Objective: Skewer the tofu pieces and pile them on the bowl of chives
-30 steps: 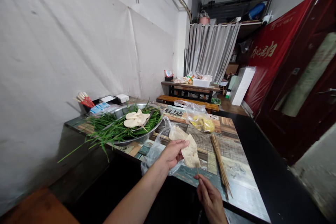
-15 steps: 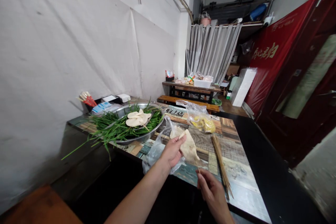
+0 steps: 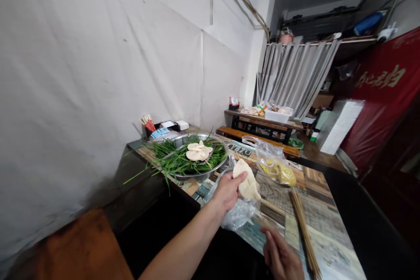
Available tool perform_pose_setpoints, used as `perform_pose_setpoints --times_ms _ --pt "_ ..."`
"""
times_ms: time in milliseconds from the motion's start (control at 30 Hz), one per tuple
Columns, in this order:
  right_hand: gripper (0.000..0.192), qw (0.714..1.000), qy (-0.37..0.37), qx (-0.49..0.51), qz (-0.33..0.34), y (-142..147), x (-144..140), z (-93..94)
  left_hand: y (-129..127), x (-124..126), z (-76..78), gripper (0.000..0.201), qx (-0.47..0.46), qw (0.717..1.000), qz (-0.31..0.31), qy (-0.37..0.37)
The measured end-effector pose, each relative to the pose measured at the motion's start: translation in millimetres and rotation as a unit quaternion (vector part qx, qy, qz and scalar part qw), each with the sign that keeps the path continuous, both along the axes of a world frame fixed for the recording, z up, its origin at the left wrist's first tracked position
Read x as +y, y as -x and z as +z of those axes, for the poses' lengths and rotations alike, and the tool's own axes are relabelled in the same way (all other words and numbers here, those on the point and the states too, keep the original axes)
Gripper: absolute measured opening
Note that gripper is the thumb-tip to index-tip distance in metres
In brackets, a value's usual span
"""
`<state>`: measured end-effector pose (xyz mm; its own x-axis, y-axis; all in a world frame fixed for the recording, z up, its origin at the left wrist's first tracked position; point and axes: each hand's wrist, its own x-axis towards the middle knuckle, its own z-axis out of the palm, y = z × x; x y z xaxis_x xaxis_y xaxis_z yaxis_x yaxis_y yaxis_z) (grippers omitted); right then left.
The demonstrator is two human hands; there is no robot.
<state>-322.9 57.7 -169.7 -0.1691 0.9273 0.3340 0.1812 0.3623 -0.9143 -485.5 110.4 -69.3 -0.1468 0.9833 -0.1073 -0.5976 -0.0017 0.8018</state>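
Note:
My left hand (image 3: 229, 190) pinches a thin, cream-coloured flat sheet of food (image 3: 248, 182) between thumb and fingers above the table. A thin wooden skewer (image 3: 261, 215) runs out of the sheet's lower end. Its other end is gripped by my right hand (image 3: 282, 253), closed near the table's front edge. How far the skewer goes into the sheet is hidden. Under my left hand lies a crumpled clear plastic bag (image 3: 238, 215). A bundle of bare skewers (image 3: 304, 234) rests on the table to the right of my right hand.
A metal bowl (image 3: 197, 176) holds long green chives (image 3: 177, 157), with several pale flat pieces (image 3: 198, 152) on top. Behind my hands sits a clear bag of something yellow (image 3: 278, 170). A second table (image 3: 243, 113) with a white tub (image 3: 278, 115) stands farther back.
The view has swung left, so everything sits farther right and lower. The sheet's top looks less folded over, and more bare skewer shows between the sheet and my right hand.

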Motion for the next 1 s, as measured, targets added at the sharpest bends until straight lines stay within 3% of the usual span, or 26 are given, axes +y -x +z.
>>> perform_pose_setpoints --times_ms 100,267,367,500,633,733,833,900,1000 --pt "0.037 0.999 -0.030 -0.012 0.038 23.0 10.6 31.3 14.4 -3.6 12.6 0.037 -0.014 0.999 0.039 -0.008" --pt "0.039 0.991 -0.092 -0.046 0.091 91.3 41.4 92.4 41.3 -26.8 23.0 0.029 0.005 0.982 0.173 -0.079" --pt "0.041 0.983 -0.115 -0.077 0.117 141.3 63.4 116.0 50.4 -43.2 12.6 0.040 0.025 0.975 0.211 -0.069" --pt "0.036 0.968 -0.126 -0.172 0.135 197.9 81.4 125.8 61.4 -49.4 -12.3 0.040 0.052 0.964 0.250 -0.077" --pt "0.033 0.950 -0.139 -0.265 0.090 220.0 79.3 132.4 69.8 -46.6 -35.5 0.040 0.058 0.960 0.271 -0.048" --pt "0.035 0.937 -0.150 -0.312 0.051 196.1 77.5 139.9 71.5 -48.7 -48.7 0.043 0.091 0.961 0.259 -0.038" --pt "0.045 0.927 -0.143 -0.347 0.005 128.1 84.5 131.8 71.8 -47.9 -59.5 0.037 0.240 0.950 0.198 -0.012" --pt "0.044 0.918 -0.109 -0.379 -0.047 64.4 89.9 109.6 70.7 -37.8 -65.0 0.030 0.392 0.911 0.131 -0.003" --pt "0.033 0.889 -0.029 -0.430 -0.156 -32.9 91.3 55.6 65.3 -2.1 -67.3 0.026 0.602 0.796 0.067 0.006"
